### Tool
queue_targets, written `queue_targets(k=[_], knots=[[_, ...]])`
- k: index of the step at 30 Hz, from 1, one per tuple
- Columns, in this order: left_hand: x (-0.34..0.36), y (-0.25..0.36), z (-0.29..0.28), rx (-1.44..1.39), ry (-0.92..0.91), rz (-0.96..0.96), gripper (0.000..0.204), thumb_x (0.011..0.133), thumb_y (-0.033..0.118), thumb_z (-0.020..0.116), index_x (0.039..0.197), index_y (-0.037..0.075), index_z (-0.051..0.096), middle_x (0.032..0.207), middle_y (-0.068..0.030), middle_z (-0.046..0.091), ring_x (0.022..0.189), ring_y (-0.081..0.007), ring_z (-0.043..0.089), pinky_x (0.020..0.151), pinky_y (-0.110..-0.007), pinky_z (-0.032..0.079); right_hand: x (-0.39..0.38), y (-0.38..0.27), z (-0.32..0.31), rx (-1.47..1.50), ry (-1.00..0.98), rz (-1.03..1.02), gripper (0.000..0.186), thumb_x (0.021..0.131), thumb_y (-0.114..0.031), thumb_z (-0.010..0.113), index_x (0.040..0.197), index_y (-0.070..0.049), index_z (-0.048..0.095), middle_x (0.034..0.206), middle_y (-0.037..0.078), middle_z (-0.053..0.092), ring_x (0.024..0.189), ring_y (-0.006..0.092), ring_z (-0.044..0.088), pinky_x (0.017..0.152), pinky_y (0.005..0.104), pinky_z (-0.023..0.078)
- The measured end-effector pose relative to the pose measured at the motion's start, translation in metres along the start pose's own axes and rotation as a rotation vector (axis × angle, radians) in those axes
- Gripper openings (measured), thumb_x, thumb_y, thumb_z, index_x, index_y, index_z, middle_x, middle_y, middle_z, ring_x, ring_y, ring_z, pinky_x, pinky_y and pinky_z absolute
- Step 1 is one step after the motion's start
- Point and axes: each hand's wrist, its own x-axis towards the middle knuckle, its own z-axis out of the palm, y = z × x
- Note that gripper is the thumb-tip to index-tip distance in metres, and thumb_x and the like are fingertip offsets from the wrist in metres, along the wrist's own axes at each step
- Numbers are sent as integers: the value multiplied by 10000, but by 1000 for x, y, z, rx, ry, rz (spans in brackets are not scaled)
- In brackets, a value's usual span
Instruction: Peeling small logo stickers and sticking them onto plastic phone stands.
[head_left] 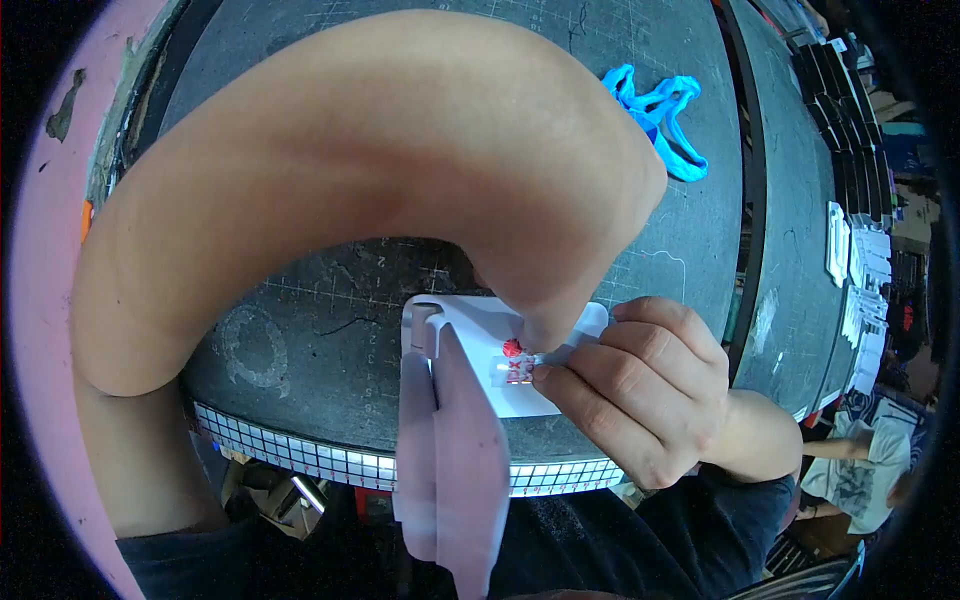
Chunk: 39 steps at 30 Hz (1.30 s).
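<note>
A flat white folding box [529, 401] lies on the dark mat, its long pale side panels [465, 440] sticking out toward me. On its face sit a small red mark [512, 348] and a small clear label with red print [515, 371]. My left hand [560, 255] arches over from the far side. It is closed at the box, one fingertip pressing the face beside the red mark; its other fingers are mostly hidden. My right hand [645, 385] is closed at the box's right side, thumb and forefinger pinched at the label's right end.
Blue elastic bands [665, 105] lie at the far right of the dark cutting mat [320, 330]. A white gridded strip [300, 455] runs along the near edge. Black trays [845, 130] and white parts [865, 300] are stacked on the right-hand table. Another person [870, 465] is at lower right.
</note>
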Motion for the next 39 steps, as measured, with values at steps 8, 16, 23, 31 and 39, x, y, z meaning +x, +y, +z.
queue_targets(k=[8, 16, 23, 31, 39], knots=[[15, 15, 0, 29, -25, -21, 243, 627, 163, 882, 805, 48, 762, 761, -111, 746, 699, -269, 728, 604, -379, 558, 0, -1, -1, 8, 5, 16, 252, 694, -161, 759, 897, -10, 773, 854, 61, 666, 772, 201, 639, 782, 373, 570], [15, 14, -2, 60, -54, -49, 253, 626, 174, 883, 813, 50, 768, 770, -111, 752, 705, -267, 733, 606, -379, 563, -1, 0, -1, 17, -7, 0, 255, 689, -165, 755, 892, -11, 772, 856, 62, 667, 772, 202, 639, 782, 375, 570], [14, 15, -3, 87, -79, -75, 261, 624, 184, 884, 820, 52, 774, 777, -111, 758, 710, -265, 738, 607, -379, 566, 1, 1, -2, 27, -8, -3, 254, 698, -169, 751, 891, -4, 770, 860, 69, 674, 779, 207, 646, 787, 377, 573], [9, 12, -3, 116, -109, -96, 272, 623, 196, 886, 829, 54, 780, 786, -111, 764, 715, -263, 744, 609, -380, 570, 3, -2, -5, 57, -32, 42, 250, 695, -163, 752, 887, -5, 771, 864, 70, 678, 778, 207, 648, 782, 377, 573], [12, 11, -3, 91, -109, -34, 281, 624, 200, 887, 835, 48, 781, 767, -110, 759, 710, -267, 744, 610, -381, 571, 3, -2, -5, 36, -20, 15, 262, 681, -174, 754, 884, -10, 773, 854, 64, 677, 782, 204, 650, 780, 370, 573]])
